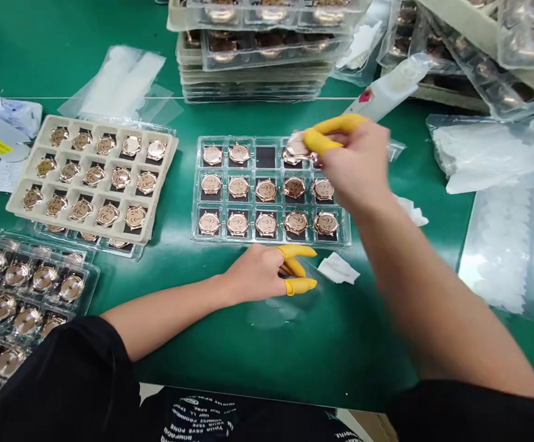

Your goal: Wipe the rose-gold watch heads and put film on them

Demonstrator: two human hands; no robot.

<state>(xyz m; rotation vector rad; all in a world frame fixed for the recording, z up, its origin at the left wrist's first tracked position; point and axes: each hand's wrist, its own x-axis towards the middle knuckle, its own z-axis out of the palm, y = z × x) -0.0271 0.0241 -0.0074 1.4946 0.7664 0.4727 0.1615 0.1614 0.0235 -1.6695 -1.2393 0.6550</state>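
A clear plastic tray (271,242) lies flat in front of me, with rose-gold watch cases (266,190) face down in its compartments. In the back row, the middle compartment shows its black bottom (266,157). My right hand (347,150), yellow cots on its fingers, is closed on a watch case (297,144) over the right part of the back row. My left hand (271,270) rests by the tray's front edge, its yellow-covered fingers apart and holding nothing I can see. Beside those fingertips lie a crumpled white wipe (339,268) and a clear film (285,307).
A beige tray (92,228) of watch cases stands at left, with more clear trays (87,279) nearer me. Tall tray stacks (248,80) rise at the back. A white bottle (389,89) leans behind my right hand. Bags of white wipes (492,153) lie at right.
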